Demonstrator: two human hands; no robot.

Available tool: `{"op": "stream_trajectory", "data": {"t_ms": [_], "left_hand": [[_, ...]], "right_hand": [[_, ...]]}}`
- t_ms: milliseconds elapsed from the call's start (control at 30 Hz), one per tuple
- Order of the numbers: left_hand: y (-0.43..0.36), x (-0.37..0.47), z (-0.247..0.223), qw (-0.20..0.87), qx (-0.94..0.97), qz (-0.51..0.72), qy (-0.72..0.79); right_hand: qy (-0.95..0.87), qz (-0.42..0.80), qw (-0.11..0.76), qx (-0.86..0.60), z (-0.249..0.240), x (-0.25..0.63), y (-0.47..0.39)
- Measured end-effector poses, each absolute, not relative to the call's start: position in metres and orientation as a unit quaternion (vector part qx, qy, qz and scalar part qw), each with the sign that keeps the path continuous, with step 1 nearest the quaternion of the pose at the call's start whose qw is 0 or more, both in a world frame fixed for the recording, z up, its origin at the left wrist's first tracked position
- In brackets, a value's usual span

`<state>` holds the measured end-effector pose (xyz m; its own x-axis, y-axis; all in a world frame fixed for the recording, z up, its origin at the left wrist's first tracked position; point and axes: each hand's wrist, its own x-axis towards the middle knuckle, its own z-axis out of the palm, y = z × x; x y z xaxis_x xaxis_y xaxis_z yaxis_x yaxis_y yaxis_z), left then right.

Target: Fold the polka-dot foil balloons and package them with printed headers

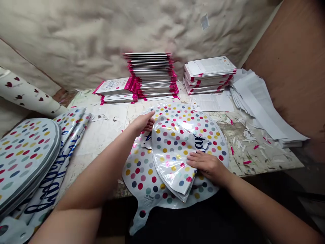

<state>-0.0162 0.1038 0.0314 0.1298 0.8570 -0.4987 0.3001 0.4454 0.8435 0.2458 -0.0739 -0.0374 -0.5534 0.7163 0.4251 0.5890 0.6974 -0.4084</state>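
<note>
A flat white foil balloon [142, 169] with multicoloured dots lies in front of me, its tail hanging over the table's front edge. On it rests a second dotted foil balloon [172, 145], folded into a wedge, with dark blue lettering partly showing. My left hand [146, 122] is at the folded balloon's upper left edge, its fingers loosely bent and apart, partly hidden behind that edge. My right hand [209, 165] lies flat across the folded balloon's lower right side, fingers stretched out and pressing on it.
Pink-edged printed card sleeves stand in a tall stack [153, 74], a low stack [114, 89] and a white stack [209, 74]. White paper sheets [264, 105] lie right, near scattered paper scraps [245, 139]. More dotted balloons [27, 152] are piled left, below a heart-patterned roll [27, 91].
</note>
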Motion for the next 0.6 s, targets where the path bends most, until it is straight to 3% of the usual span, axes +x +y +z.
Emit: {"op": "stream_trajectory", "data": {"t_ms": [133,233,467,533,600], "left_hand": [[0.123,0.016,0.029,0.669,0.419,0.156,0.594],[0.126,0.021,0.015,0.643,0.414,0.184,0.617],[0.118,0.004,0.009,0.41,0.514,0.318,0.683],[0.098,0.01,0.013,0.294,0.668,0.315,0.607],[0.075,0.019,0.011,0.176,0.836,0.229,0.466]], "right_hand": [[-0.876,0.113,0.294,-0.366,-0.043,0.248,-0.073],[-0.875,0.102,0.307,-0.361,-0.042,0.25,-0.071],[-0.868,0.068,0.339,-0.357,-0.041,0.252,-0.069],[-0.867,0.069,0.329,-0.367,-0.041,0.249,-0.071],[-0.868,0.065,0.321,-0.374,-0.038,0.246,-0.072]]}}
